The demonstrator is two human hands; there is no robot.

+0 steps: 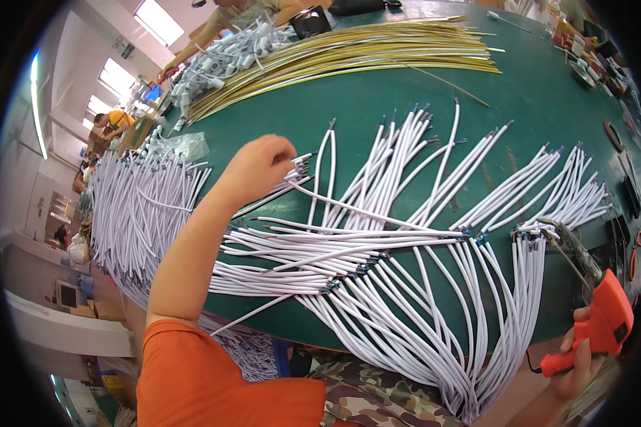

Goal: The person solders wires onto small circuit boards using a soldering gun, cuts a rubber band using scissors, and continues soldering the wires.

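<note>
My right hand (581,361) is wrapped round the handle of an orange soldering gun (610,314) at the lower right. Its metal barrel points up and left, the tip close to the wire joints (528,232) of a cable bundle. My left hand (258,169) is raised over the left part of the table with fingers curled in. Whatever is between those fingers is hidden. Just beside it lie cable ends (300,169) with dark tips. White cables (299,256) spread across the middle, many meeting end to end at small coloured wire joints (363,267).
A dense stack of white cables (146,213) covers the table's left end. Yellow-green strips (349,53) and white sockets with leads (221,64) lie at the far side, where a person works. Scissors (637,249) and tools sit at the right edge of the green table (263,121).
</note>
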